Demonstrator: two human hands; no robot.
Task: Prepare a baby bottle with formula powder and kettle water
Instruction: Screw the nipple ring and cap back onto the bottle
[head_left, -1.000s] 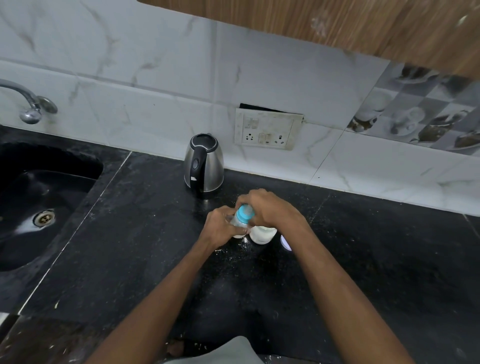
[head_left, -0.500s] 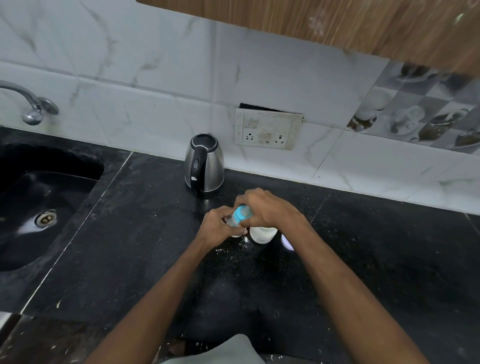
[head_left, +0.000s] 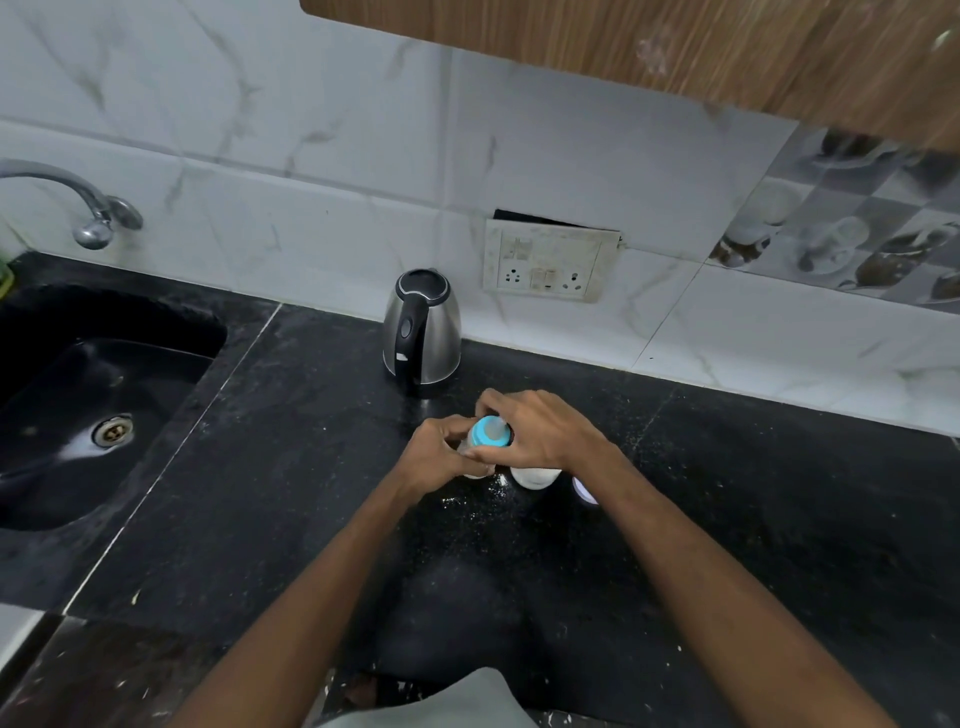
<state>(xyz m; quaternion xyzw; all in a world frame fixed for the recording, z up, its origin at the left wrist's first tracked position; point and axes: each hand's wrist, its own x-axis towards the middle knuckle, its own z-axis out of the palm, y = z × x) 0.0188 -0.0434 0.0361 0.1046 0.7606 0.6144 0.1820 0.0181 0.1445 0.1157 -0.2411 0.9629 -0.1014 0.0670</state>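
My right hand curls its fingers around the blue collar of the baby bottle; my left hand grips the body below. The bottle stands nearly upright between both palms. The formula container sits just beside, under my right wrist; the kettle is near behind, open counter leftward.

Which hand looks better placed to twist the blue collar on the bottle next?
Probably the right hand: its fingers wrap the blue ring cap of the clear baby bottle, while the left hand grips the body below, steadying it.
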